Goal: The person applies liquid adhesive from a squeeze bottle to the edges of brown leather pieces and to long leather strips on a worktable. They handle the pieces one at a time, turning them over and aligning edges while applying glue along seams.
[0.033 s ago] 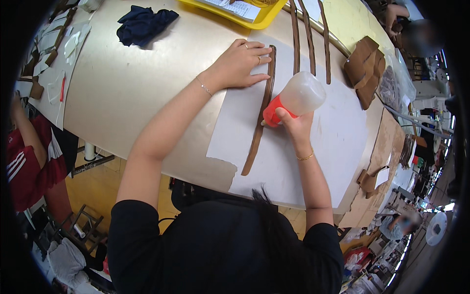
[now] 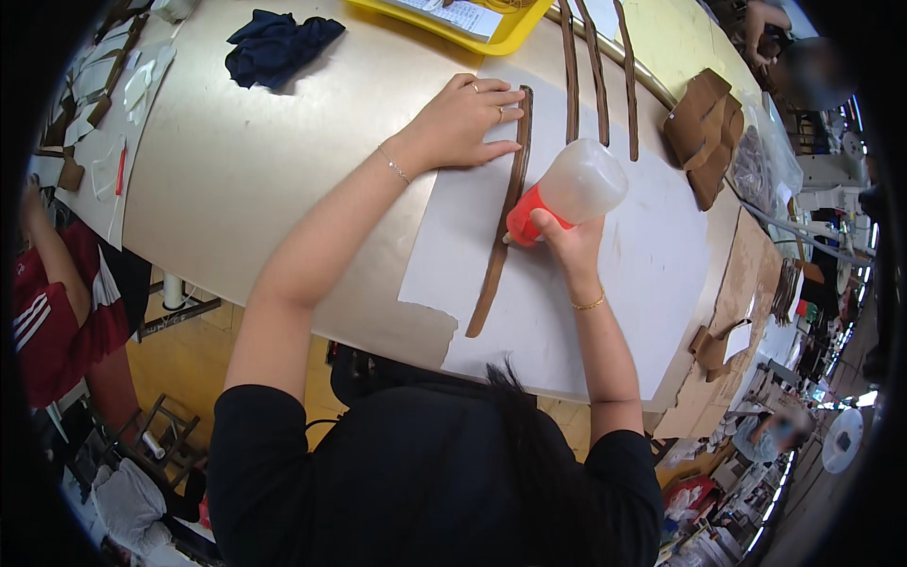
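Observation:
A long narrow brown strip (image 2: 494, 274), which looks like leather, lies on a sheet of white paper (image 2: 652, 283) in front of me. My left hand (image 2: 461, 123) is open, its fingers stretched out flat and their tips at the strip's far end. Wrapped in my right hand (image 2: 578, 248) is a squeeze bottle (image 2: 584, 180), translucent white with a red top part. It is tilted nozzle-down, and the pale tip is at the strip's right edge around mid-length. Whether the tip touches the strip I cannot tell.
Three similar brown strips (image 2: 632, 94) lie farther off. A yellow tray (image 2: 515, 40) with paper sits at the far edge, a dark cloth (image 2: 281, 49) to its left. Brown folded pieces (image 2: 704, 132) lie at right. Another person's arm (image 2: 57, 255) is at far left.

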The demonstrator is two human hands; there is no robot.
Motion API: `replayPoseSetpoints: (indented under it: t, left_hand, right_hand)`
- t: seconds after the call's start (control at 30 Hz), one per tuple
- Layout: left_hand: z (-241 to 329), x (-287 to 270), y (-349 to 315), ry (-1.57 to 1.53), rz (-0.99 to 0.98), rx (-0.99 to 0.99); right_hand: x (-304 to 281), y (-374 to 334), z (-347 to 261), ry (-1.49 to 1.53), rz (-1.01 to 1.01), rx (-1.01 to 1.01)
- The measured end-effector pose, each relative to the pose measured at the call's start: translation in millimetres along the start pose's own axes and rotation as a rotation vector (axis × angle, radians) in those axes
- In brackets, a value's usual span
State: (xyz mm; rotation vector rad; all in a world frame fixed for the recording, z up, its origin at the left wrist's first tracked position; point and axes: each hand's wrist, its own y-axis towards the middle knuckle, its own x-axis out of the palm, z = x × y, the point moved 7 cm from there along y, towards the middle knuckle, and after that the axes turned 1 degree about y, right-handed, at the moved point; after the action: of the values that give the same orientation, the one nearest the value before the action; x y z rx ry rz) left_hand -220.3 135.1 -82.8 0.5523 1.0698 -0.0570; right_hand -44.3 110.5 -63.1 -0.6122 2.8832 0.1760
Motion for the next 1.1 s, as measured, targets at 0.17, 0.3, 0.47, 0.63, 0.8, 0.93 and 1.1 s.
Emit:
replayPoseSetpoints:
  t: [0.17, 0.3, 0.47, 0.63, 0.8, 0.93, 1.1]
  left_hand:
    - [-5.8, 0.8, 4.0, 0.007, 0.023, 0.020]
    - [-5.5, 1.2, 3.2, 0.018, 0.022, 0.022]
    - [-4.8, 1.9, 3.8, 0.028, 0.015, 0.025]
    - [-5.5, 2.3, 3.1, 0.066, 0.053, 0.053]
    - [-4.3, 1.9, 3.8, 0.048, 0.013, 0.022]
    - [-3.3, 1.8, 3.0, 0.077, 0.013, 0.023]
    - [-3.9, 4.5, 3.1, 0.112, 0.012, 0.018]
  right_hand:
    - [4.7, -7.9, 0.4, 0.030, -0.022, 0.004]
    - [7.2, -19.7, 0.4, 0.028, -0.055, 0.019]
    - [7.9, -35.9, 0.4, 0.020, -0.045, 0.019]
    - [12.2, -51.9, -1.5, 0.033, -0.091, 0.056]
    - [14.9, -69.9, -1.1, 0.052, -0.090, 0.065]
    - [16.3, -85.8, 0.9, 0.080, -0.084, 0.083]
    - [14.5, -116.2, 15.0, 0.120, -0.025, 0.124]
